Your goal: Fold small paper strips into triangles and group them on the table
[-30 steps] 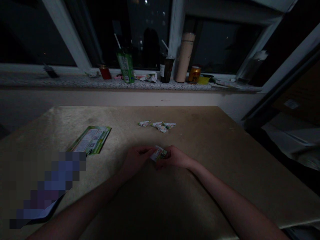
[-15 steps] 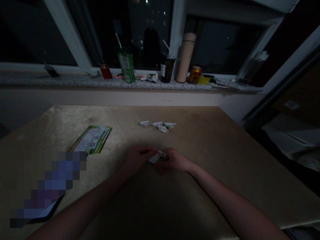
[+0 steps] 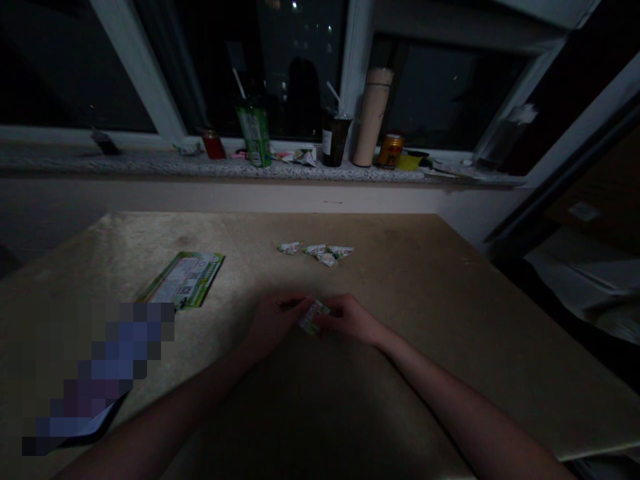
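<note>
The table point(image 3: 425, 280) fills most of the view; behind it runs the sill point(image 3: 290, 172), speckled grey; at the table's left lies a slab point(image 3: 100, 377), its face blurred out, with a green packet point(image 3: 187, 280) flat at its far end, whether touching I cannot tell; the left hand point(image 3: 275, 321) and right hand point(image 3: 353, 320) meet near the table's middle, thumbs and fingers clamped on opposite sides of one small wrapper; on the sill stand a tall flask point(image 3: 373, 119), a green cup point(image 3: 257, 133) and a dark cup point(image 3: 334, 141), each with a straw, then a can point(image 3: 390, 152) and a red jar point(image 3: 214, 145); the wrapper point(image 3: 310, 320) sits between the hands, partly covered; beyond it lie three clustered triangles point(image 3: 327, 259) and a lone triangle point(image 3: 290, 248) just to their left.
</note>
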`<act>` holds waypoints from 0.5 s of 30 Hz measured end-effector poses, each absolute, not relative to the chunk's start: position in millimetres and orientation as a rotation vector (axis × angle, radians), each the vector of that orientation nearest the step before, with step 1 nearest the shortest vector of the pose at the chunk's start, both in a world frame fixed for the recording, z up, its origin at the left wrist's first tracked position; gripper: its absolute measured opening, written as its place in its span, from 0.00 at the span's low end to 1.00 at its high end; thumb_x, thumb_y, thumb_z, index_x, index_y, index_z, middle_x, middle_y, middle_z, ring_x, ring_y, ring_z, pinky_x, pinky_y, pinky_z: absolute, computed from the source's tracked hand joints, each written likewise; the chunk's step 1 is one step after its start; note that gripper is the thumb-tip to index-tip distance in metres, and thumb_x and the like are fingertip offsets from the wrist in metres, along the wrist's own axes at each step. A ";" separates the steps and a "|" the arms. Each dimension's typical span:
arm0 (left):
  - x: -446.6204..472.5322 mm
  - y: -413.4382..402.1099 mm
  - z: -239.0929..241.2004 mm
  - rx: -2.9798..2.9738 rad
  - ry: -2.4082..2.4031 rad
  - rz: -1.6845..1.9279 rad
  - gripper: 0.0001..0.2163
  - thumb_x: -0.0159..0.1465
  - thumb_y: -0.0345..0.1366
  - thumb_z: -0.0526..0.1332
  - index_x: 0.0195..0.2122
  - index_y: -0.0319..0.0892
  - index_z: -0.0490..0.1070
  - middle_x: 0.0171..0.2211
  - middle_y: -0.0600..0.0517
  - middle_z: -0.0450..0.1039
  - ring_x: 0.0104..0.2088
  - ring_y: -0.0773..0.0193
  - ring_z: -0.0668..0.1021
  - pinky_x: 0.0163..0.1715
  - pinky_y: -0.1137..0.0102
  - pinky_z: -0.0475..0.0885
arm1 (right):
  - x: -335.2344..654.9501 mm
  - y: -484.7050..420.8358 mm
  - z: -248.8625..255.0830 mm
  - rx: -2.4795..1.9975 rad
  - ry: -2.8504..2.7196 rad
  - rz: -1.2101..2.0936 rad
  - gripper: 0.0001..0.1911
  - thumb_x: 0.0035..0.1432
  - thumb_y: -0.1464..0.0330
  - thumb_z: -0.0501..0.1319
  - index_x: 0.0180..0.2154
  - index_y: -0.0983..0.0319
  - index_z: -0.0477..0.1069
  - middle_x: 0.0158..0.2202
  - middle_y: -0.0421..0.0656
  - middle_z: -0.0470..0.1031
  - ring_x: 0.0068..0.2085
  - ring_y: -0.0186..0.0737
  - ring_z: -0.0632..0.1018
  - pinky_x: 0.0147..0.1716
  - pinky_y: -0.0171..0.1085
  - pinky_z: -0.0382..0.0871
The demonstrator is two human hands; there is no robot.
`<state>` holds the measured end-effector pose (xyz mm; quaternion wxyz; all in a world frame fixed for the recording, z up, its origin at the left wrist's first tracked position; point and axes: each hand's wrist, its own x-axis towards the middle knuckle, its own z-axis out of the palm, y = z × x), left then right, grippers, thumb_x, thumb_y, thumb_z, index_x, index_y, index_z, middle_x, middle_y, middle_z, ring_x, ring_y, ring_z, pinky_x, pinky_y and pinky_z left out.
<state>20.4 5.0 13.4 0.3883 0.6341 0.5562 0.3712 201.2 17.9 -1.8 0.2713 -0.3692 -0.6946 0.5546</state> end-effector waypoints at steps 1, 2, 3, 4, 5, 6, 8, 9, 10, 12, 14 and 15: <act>20.3 5.5 11.8 1.615 1.415 0.937 0.12 0.55 0.44 0.61 0.31 0.43 0.79 0.29 0.53 0.79 0.33 0.57 0.79 0.31 0.70 0.72 | 201.4 18.8 -1.2 -0.982 -1.855 1.460 0.21 0.54 0.53 0.60 0.26 0.65 0.69 0.21 0.38 0.69 0.22 0.31 0.69 0.20 0.29 0.60; 20.3 6.0 10.1 1.616 1.415 0.932 0.12 0.55 0.44 0.61 0.31 0.43 0.79 0.29 0.53 0.79 0.33 0.57 0.79 0.31 0.70 0.72 | 201.4 19.8 -0.6 -0.975 -1.837 1.436 0.21 0.54 0.52 0.59 0.26 0.65 0.68 0.20 0.38 0.68 0.22 0.31 0.69 0.20 0.29 0.60; 20.4 6.5 8.4 1.616 1.416 0.928 0.12 0.55 0.44 0.61 0.31 0.42 0.79 0.29 0.53 0.79 0.33 0.57 0.79 0.31 0.70 0.72 | 201.3 20.6 0.0 -0.975 -1.818 1.423 0.21 0.55 0.51 0.58 0.26 0.64 0.67 0.20 0.37 0.67 0.21 0.30 0.69 0.20 0.29 0.60; 20.5 7.1 6.8 1.615 1.417 0.924 0.13 0.55 0.44 0.60 0.32 0.42 0.79 0.30 0.53 0.79 0.33 0.57 0.79 0.31 0.70 0.71 | 201.1 21.2 0.6 -0.978 -1.802 1.419 0.21 0.54 0.51 0.58 0.26 0.64 0.66 0.19 0.37 0.67 0.20 0.30 0.69 0.19 0.29 0.59; 20.5 7.8 5.5 1.614 1.418 0.920 0.13 0.56 0.44 0.60 0.32 0.42 0.79 0.30 0.52 0.79 0.32 0.58 0.79 0.31 0.71 0.71 | 200.9 21.7 1.2 -0.983 -1.791 1.427 0.21 0.54 0.51 0.59 0.26 0.63 0.66 0.19 0.36 0.66 0.20 0.30 0.68 0.19 0.29 0.59; 20.5 8.4 4.5 1.614 1.418 0.915 0.13 0.56 0.45 0.60 0.33 0.42 0.79 0.30 0.52 0.79 0.32 0.58 0.79 0.31 0.71 0.71 | 200.8 21.9 2.0 -0.984 -1.785 1.442 0.21 0.53 0.51 0.59 0.26 0.63 0.65 0.18 0.36 0.65 0.19 0.30 0.68 0.18 0.29 0.59; 19.8 9.6 3.9 1.620 1.412 0.895 0.14 0.56 0.46 0.60 0.32 0.41 0.78 0.29 0.52 0.79 0.31 0.58 0.79 0.29 0.71 0.70 | 201.0 22.1 3.6 -0.975 -1.766 1.487 0.21 0.52 0.50 0.60 0.26 0.63 0.65 0.18 0.35 0.65 0.19 0.30 0.68 0.18 0.29 0.59; 19.2 10.1 4.4 1.627 1.406 0.881 0.15 0.56 0.46 0.59 0.31 0.41 0.78 0.28 0.52 0.79 0.30 0.58 0.78 0.28 0.71 0.70 | 201.5 22.3 4.4 -0.968 -1.746 1.510 0.22 0.52 0.50 0.61 0.26 0.62 0.65 0.18 0.36 0.66 0.19 0.30 0.68 0.18 0.30 0.59; 18.4 10.5 5.4 1.637 1.398 0.866 0.15 0.56 0.47 0.59 0.31 0.41 0.78 0.27 0.53 0.78 0.29 0.58 0.78 0.28 0.71 0.70 | 202.1 22.6 5.2 -0.959 -1.724 1.530 0.22 0.51 0.50 0.61 0.26 0.62 0.65 0.18 0.36 0.66 0.18 0.30 0.68 0.18 0.30 0.60; 16.4 11.0 7.9 1.661 1.378 0.834 0.17 0.58 0.49 0.57 0.29 0.41 0.78 0.26 0.53 0.78 0.29 0.58 0.77 0.27 0.71 0.69 | 203.8 23.6 6.4 -0.944 -1.681 1.540 0.21 0.51 0.50 0.61 0.26 0.62 0.66 0.18 0.36 0.67 0.18 0.30 0.68 0.18 0.30 0.60; 14.7 11.0 10.6 1.682 1.365 0.801 0.18 0.58 0.50 0.57 0.27 0.41 0.78 0.24 0.54 0.77 0.28 0.59 0.77 0.27 0.72 0.68 | 205.4 24.8 7.0 -0.939 -1.657 1.525 0.21 0.51 0.50 0.62 0.27 0.62 0.66 0.17 0.35 0.67 0.18 0.30 0.67 0.18 0.30 0.61; 14.2 10.8 11.7 1.691 1.363 0.787 0.18 0.58 0.50 0.57 0.26 0.41 0.77 0.23 0.54 0.76 0.27 0.59 0.77 0.26 0.72 0.67 | 205.8 25.5 6.8 -0.940 -1.653 1.519 0.21 0.51 0.50 0.61 0.27 0.62 0.66 0.17 0.35 0.67 0.18 0.30 0.67 0.18 0.30 0.61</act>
